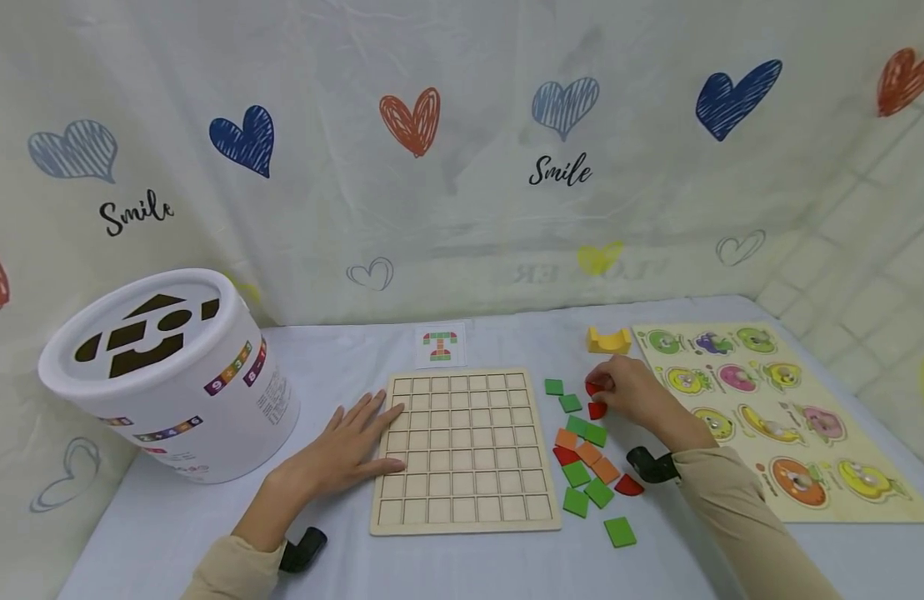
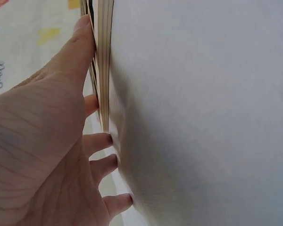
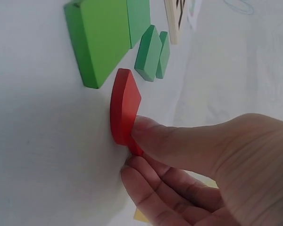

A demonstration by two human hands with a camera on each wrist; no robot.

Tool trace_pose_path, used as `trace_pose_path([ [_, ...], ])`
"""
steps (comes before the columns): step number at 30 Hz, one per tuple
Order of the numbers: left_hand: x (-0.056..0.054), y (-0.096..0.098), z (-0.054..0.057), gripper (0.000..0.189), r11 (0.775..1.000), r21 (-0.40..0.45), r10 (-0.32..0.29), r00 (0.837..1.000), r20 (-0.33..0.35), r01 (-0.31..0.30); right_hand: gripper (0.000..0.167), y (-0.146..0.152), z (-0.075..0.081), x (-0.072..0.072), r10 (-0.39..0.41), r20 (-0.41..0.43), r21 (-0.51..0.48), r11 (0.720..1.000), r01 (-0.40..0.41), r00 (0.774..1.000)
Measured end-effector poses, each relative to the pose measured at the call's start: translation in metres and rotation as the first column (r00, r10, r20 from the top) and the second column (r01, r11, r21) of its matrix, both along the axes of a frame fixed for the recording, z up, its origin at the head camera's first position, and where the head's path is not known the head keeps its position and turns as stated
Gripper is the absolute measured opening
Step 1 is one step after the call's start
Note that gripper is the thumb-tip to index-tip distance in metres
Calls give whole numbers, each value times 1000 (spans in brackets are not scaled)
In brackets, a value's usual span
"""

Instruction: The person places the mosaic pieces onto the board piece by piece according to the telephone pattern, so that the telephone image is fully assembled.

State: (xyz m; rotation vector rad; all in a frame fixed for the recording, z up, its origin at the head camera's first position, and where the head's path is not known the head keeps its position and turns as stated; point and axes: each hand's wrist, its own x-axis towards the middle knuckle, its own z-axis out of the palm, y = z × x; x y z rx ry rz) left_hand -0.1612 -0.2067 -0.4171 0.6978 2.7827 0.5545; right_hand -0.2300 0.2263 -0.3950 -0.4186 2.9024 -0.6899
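While the right hand point(image 1: 636, 392) is right of centre in the head frame, its thumb and fingers pinch a small red piece point(image 1: 592, 388). A second red piece point(image 1: 597, 411) lies just below that one, thumb close against it – touching or not, cannot tell. Judged from flat faces and crisp edges: painted wood, light, stiff, hardly fragile, maybe slightly slippery. Best hold: thumb and forefinger on opposite side edges, as the piece is thin and lies low on the desk point(image 1: 342, 358). Lower in the frame, green tiles point(image 1: 576, 502) and orange tiles point(image 1: 587, 452) lie loose, some touching. Centre: wooden grid board point(image 1: 462, 455). The left hand point(image 1: 352, 446) is spread, thumb and forefinger on the board's left edge – probably steadying it. Pattern card point(image 1: 441, 344) above the board; yellow block point(image 1: 609, 341) at right, above the right hand.
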Motion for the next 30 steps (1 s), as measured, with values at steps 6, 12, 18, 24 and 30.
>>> trace_pose_path([
  [6, -1, 0, -5, 85, 1000, 8, -5, 1000, 5, 5, 18, 1, -2, 2, 12, -31, 1, 1000, -12, 999],
  [12, -2, 1, -3, 84, 1000, 1, -1, 1000, 19, 1, 17, 3, -4, 5, 56, -126, -23, 998, -59, 990],
  [18, -1, 1, 0, 84, 1000, -5, -1, 1000, 19, 1, 16, 3, -3, 6, 68, -180, -51, 996, -79, 981],
  [24, -2, -1, -5, 85, 1000, 2, 0, 1000, 17, 0, 18, -2, -1, 4, 74, -247, -104, 989, -103, 966],
  [30, -1, -1, -4, 84, 999, 33, -3, 1000, 14, 3, 20, -12, 3, 6, 137, -288, -183, 963, -195, 948],
])
